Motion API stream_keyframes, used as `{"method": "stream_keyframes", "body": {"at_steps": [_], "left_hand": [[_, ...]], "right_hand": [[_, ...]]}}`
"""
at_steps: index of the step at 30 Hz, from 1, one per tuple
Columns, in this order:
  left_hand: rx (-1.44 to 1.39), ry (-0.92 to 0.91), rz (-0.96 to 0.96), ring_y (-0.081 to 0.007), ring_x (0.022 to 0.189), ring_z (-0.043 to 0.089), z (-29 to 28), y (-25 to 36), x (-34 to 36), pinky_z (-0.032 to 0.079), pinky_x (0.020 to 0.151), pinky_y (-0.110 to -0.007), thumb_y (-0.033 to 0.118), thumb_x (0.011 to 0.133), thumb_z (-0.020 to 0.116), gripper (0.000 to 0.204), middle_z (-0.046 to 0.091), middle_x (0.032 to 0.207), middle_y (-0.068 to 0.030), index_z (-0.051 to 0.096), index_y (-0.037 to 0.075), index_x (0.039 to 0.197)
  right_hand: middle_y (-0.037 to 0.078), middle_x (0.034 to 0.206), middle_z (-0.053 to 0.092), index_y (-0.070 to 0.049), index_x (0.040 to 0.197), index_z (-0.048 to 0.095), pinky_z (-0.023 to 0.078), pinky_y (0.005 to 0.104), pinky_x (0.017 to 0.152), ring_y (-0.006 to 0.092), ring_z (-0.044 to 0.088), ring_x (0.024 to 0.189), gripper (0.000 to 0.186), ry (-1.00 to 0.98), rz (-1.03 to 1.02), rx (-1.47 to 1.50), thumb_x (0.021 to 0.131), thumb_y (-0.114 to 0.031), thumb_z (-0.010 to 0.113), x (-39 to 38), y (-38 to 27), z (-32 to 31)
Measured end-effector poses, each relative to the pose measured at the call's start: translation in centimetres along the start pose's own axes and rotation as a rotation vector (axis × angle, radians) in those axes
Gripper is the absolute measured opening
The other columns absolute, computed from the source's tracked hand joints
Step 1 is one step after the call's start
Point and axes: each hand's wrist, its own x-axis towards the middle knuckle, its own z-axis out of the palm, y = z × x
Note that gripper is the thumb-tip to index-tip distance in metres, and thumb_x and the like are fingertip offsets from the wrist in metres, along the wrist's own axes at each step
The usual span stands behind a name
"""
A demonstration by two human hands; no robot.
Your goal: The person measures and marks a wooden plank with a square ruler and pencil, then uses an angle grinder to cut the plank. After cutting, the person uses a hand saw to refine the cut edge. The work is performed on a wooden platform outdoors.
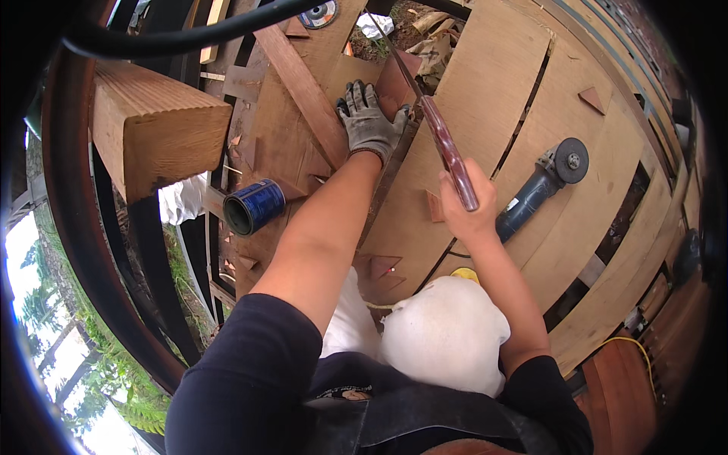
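Observation:
My right hand, bare, is wrapped round the long brown handle of a hand saw. Its thin blade runs up and away to the left from the handle. Beside the blade, my left hand lies flat in a grey work glove with dark fingertips, fingers stretched out and thumb apart. It presses down on wood at the end of a reddish-brown board. A reddish wood piece lies under the blade, just beyond the gloved fingers. Whether the teeth touch the wood, I cannot tell.
An angle grinder lies on the planks to the right. At left, a blue can rests on its side below a thick wooden beam. A cutting disc lies at the far edge. Triangular offcuts are scattered about; gaps separate the planks.

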Motion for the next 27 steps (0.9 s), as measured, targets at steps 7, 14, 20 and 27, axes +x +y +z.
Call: {"method": "stream_keyframes", "body": {"at_steps": [7,14,20,27], "left_hand": [[-0.051,-0.059,-0.012,-0.0362,0.155,0.015,-0.8,-0.2,-0.1,0.006,0.126,-0.055,0.061,0.086,0.062,0.098,0.025,0.163,-0.0231,0.031,-0.004,0.154],[-0.109,-0.006,0.036,-0.0374,0.155,0.017,-0.1,-0.7,0.2,0.007,0.125,-0.056,0.06,0.086,0.062,0.099,0.026,0.163,-0.0232,0.03,-0.005,0.153],[-0.103,-0.051,0.024,-0.0374,0.154,0.018,-0.6,-0.4,0.0,0.008,0.125,-0.057,0.059,0.088,0.061,0.096,0.026,0.163,-0.0228,0.032,-0.005,0.152],[-0.148,-0.067,0.039,-0.0382,0.155,0.014,-0.4,-0.3,0.1,0.003,0.125,-0.059,0.058,0.088,0.061,0.097,0.024,0.164,-0.0251,0.029,-0.006,0.154]], "right_hand": [[0.004,0.064,0.054,-0.002,0.092,0.064,0.044,0.03,0.055,0.0072,0.053,0.06,0.009,0.081,-0.02,-0.238,0.087,-0.003,0.072,-7.7,-4.8,-4.4],[0.003,0.065,0.057,-0.004,0.089,0.064,0.045,0.03,0.054,0.0101,0.054,0.056,0.005,0.095,0.029,-0.035,0.089,-0.008,0.067,2.7,-2.3,2.8],[0.007,0.064,0.06,-0.001,0.092,0.067,0.048,0.0301,0.056,0.0115,0.059,0.057,0.006,0.137,0.011,-0.227,0.087,-0.002,0.068,-8.9,-5.6,-2.2],[0.006,0.067,0.061,-0.001,0.096,0.068,0.047,0.0299,0.057,0.0104,0.059,0.06,0.009,0.072,0.13,-0.099,0.087,-0.002,0.067,2.7,-3.7,2.1]]}}
